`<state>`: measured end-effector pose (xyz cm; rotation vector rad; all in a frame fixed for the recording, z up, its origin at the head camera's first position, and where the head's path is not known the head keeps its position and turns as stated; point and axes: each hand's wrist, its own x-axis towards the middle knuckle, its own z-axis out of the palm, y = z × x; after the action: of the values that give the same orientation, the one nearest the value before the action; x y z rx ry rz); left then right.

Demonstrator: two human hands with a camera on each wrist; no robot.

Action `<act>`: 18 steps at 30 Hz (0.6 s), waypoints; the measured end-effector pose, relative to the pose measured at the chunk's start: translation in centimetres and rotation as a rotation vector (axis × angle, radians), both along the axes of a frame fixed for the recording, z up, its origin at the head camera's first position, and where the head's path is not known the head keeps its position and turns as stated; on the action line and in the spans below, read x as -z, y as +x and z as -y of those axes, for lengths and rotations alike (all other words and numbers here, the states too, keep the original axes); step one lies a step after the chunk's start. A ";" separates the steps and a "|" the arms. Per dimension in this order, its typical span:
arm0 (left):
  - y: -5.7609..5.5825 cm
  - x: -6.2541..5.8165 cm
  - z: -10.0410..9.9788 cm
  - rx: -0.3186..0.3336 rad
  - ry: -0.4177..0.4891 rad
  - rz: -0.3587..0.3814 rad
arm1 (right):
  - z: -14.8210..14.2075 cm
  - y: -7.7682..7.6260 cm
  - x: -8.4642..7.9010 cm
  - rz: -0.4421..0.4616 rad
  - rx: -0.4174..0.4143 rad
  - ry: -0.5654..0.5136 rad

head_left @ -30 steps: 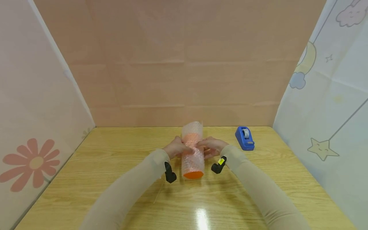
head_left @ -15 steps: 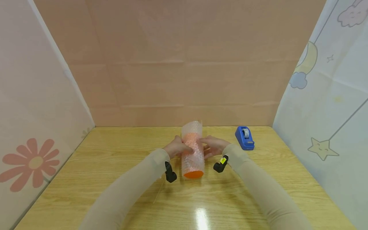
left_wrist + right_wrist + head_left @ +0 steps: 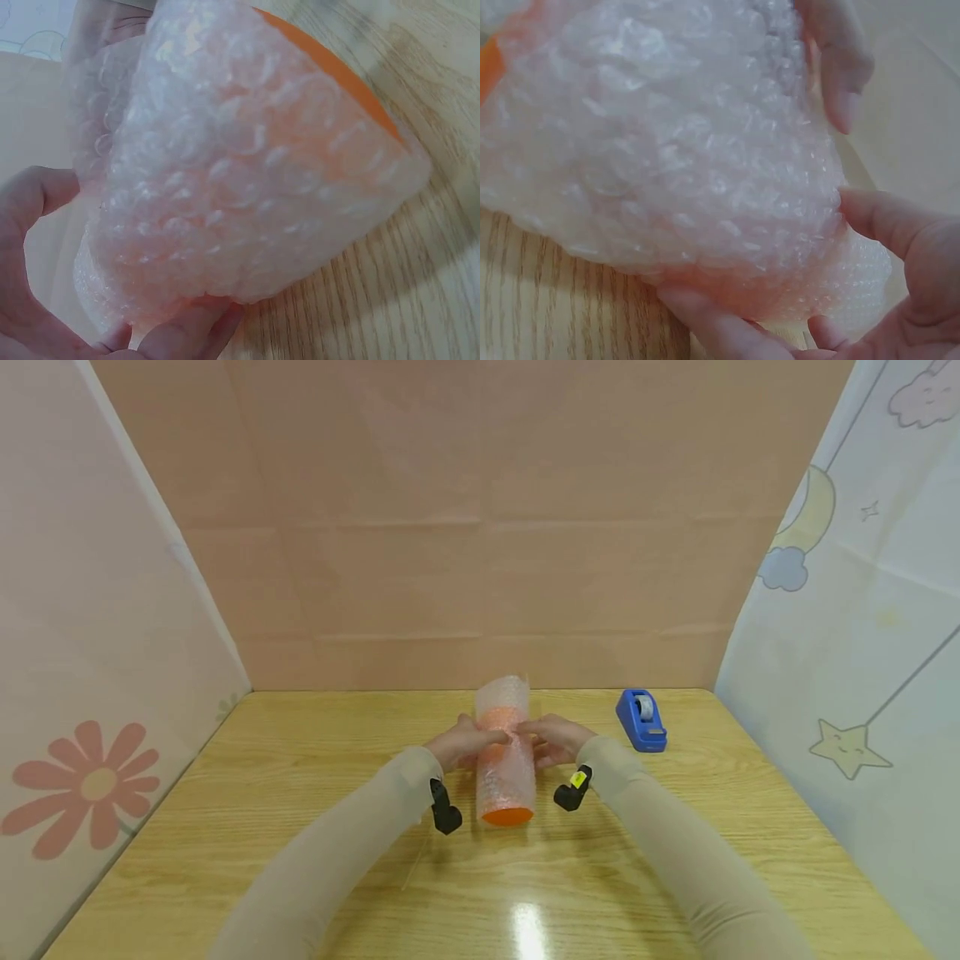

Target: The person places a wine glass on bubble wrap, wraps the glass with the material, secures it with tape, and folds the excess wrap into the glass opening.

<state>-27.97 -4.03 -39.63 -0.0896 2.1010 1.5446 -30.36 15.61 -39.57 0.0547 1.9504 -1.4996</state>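
An orange cylinder (image 3: 508, 817) lies on the table, its near end showing at the front of the bubble wrap (image 3: 506, 785) rolled around it. My left hand (image 3: 461, 743) grips the roll from the left, thumb across the top and fingers low along the side. From the right, my right hand (image 3: 558, 739) holds it in the same way, its thumb close to the left one. The left wrist view shows the loose front edge of the wrap reaching past the orange rim (image 3: 337, 67). In the right wrist view, fingertips (image 3: 694, 304) press into the wrap's lower side.
A blue tape dispenser (image 3: 642, 721) with a roll of tape stands at the back right of the wooden table (image 3: 300, 777). A brown backdrop (image 3: 480, 568) rises behind, with patterned cloth on both sides. A thin pale strip (image 3: 414, 864) lies near my left forearm.
My left thumb has slid slightly farther away and to the right over the top of the wrap. The right hand has shifted only a little, and the roll stays in place.
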 end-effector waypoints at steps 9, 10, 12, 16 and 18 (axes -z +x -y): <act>0.1 0.3 0.0 -0.010 -0.017 -0.041 | 0.0 0.1 0.0 0.010 0.008 -0.021; 0.2 0.3 0.0 -0.012 -0.011 -0.048 | 0.0 0.1 0.0 0.009 0.008 -0.024; 0.2 0.4 0.0 -0.015 -0.007 -0.056 | 0.0 0.1 0.1 0.007 0.010 -0.035; 0.2 0.3 0.1 -0.002 0.006 -0.067 | 0.0 0.0 0.2 0.018 0.025 -0.042; 0.2 0.4 0.1 0.020 0.008 -0.071 | 0.0 0.0 0.2 0.021 0.030 -0.041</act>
<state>-27.75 -4.16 -40.00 -0.0111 2.1438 1.5658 -30.39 15.56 -39.74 0.0818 1.9086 -1.5521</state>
